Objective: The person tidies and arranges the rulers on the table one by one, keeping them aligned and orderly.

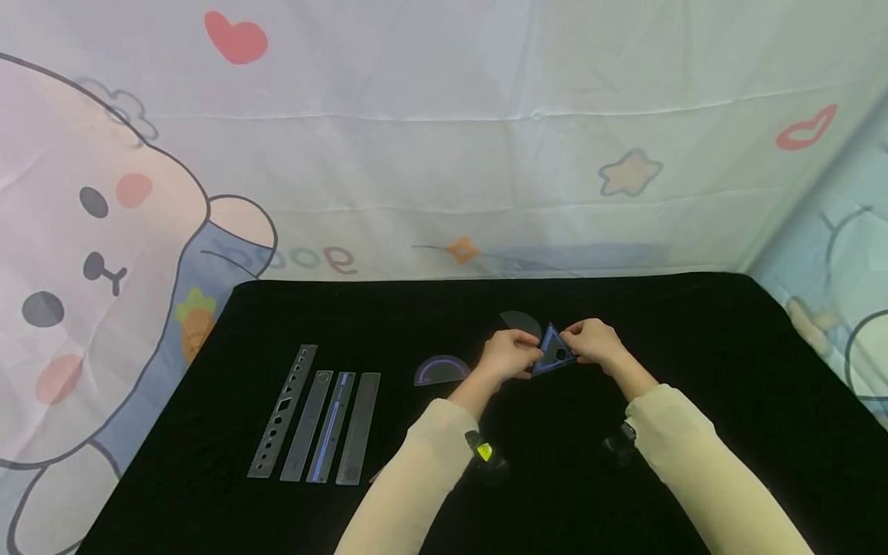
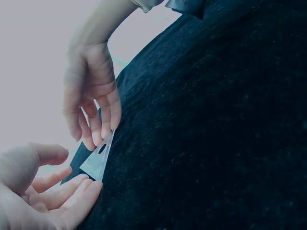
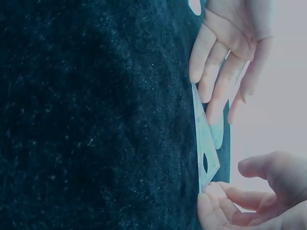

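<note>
A clear set square with blue edges and a round hole lies on the black cloth, between both hands. My left hand touches its left corner with the fingertips; in the left wrist view the thumb stands apart from the set square. At the opposite corner are the fingertips of my right hand, whose thumb is also clear of the set square in the right wrist view. Just behind the left hand lies a clear half-round piece, partly covered. A protractor with a purple scale sits left of that hand.
To the left, a stencil ruler, a clear ruler, a blue-striped ruler and another clear ruler lie side by side on the black cloth. A printed curtain hangs behind.
</note>
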Demonstrator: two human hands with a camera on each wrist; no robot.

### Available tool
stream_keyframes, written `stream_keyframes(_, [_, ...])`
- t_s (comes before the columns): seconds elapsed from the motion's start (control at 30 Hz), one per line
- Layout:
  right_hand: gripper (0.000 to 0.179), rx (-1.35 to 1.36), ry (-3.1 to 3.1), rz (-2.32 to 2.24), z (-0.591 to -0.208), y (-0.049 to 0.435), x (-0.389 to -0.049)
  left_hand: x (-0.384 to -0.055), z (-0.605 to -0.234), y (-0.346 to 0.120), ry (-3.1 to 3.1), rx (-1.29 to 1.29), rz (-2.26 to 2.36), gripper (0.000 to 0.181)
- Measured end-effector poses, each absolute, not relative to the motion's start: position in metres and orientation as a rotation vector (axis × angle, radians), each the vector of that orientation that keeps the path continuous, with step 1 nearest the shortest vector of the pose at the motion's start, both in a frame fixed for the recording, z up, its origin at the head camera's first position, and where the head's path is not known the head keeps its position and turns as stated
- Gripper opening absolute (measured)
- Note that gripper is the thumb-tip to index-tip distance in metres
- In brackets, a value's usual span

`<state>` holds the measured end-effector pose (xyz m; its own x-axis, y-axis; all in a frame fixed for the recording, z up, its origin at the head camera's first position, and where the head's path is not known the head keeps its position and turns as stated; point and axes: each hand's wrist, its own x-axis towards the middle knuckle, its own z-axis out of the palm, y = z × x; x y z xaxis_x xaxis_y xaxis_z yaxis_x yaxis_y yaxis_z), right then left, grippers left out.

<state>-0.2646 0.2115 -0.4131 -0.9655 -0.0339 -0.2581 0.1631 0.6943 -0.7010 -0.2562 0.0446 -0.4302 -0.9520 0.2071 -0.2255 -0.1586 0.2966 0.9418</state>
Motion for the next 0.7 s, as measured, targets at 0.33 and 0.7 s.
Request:
stream_keyframes(0.33, [0.038,0.15,2.62,-1.194,-0.4169,0.2088,-0.2644,-0.254,-0.4274,0.0446,2.271,0.032,1.679,0.025])
stream_keyframes(0.7, [0.035,0.2,2.574,-1.239,-0.419,0.2079,-0.2634,-0.2558,-0.4292,0.0449,2.233,-0.023,1.711,0.021])
